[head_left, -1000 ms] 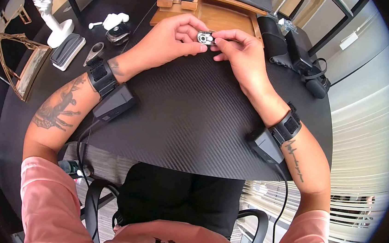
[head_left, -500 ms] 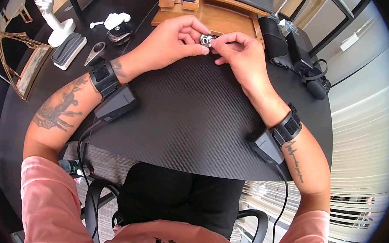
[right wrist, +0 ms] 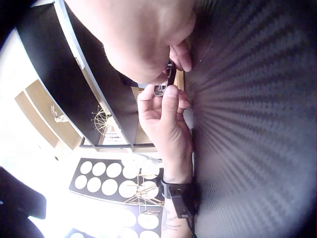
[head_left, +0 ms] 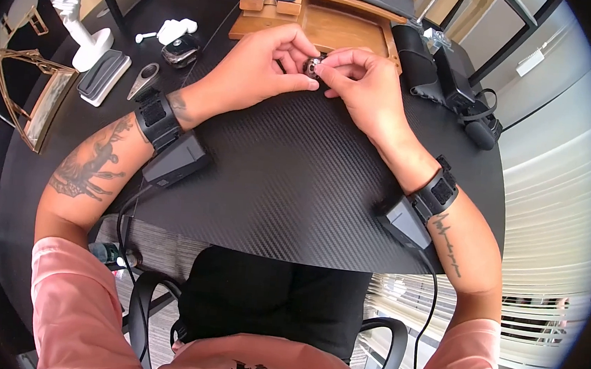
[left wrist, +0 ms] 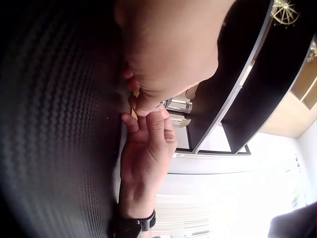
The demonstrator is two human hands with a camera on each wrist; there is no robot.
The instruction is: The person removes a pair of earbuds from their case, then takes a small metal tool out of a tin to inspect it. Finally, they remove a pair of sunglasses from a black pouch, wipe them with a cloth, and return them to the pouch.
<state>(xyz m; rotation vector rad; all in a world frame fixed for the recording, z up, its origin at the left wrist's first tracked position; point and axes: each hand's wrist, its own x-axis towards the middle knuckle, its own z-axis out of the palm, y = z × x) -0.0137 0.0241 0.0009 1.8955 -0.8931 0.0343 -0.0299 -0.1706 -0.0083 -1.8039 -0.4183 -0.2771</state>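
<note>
The head camera looks steeply down from above the person's chest, taking in the whole dark counter (head_left: 288,184) to its far edge. The left wrist view sits very close under the left hand (left wrist: 168,44), skimming along the counter toward the right hand (left wrist: 146,153). The right wrist view mirrors it, facing back across. All three share the spot where both hands meet near the counter's far edge.

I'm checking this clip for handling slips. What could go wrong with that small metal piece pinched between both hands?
The small metal piece is pinched only at the fingertips of the left hand and right hand, so a weak grip could drop it onto the dark mat. It might also roll toward the wooden stand.
</note>
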